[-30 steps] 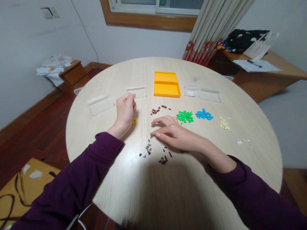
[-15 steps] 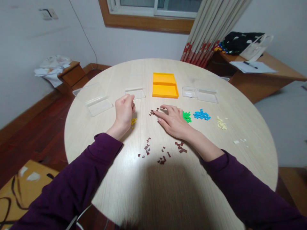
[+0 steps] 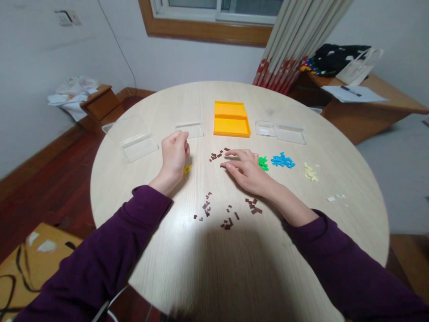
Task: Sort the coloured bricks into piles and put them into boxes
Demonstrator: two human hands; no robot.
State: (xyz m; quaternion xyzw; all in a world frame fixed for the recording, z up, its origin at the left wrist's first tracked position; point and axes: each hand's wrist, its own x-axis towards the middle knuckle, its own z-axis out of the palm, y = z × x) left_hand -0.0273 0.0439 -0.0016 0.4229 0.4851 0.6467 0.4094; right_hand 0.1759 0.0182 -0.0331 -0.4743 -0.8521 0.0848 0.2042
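Note:
My left hand point(image 3: 174, 154) is a closed fist resting on the table beside a small pile of yellow pieces point(image 3: 187, 169); anything inside it is hidden. My right hand point(image 3: 246, 170) reaches over the table with thumb and fingers apart. Its thumb tip is at a small dark brown piece point(image 3: 221, 166) on the tabletop, and its fingertips are close to a loose group of brown pieces point(image 3: 214, 156). Behind that hand, green pieces point(image 3: 263, 163) are partly covered. Nearer to me lie more small brown pieces point(image 3: 227, 223) in scattered groups, with flat brown pieces point(image 3: 254, 205) to their right.
An open orange case point(image 3: 231, 127) stands at the back of the round table point(image 3: 201, 259). Clear plastic boxes point(image 3: 139, 148) sit on both sides of it. Blue pieces point(image 3: 283, 160), pale yellow pieces point(image 3: 310, 172) and a few white pieces point(image 3: 331, 199) lie to the right.
My right hand has shifted slightly right and toward me, and its thumb and index finger are further apart. More of the brown group shows. My left fist has stayed put.

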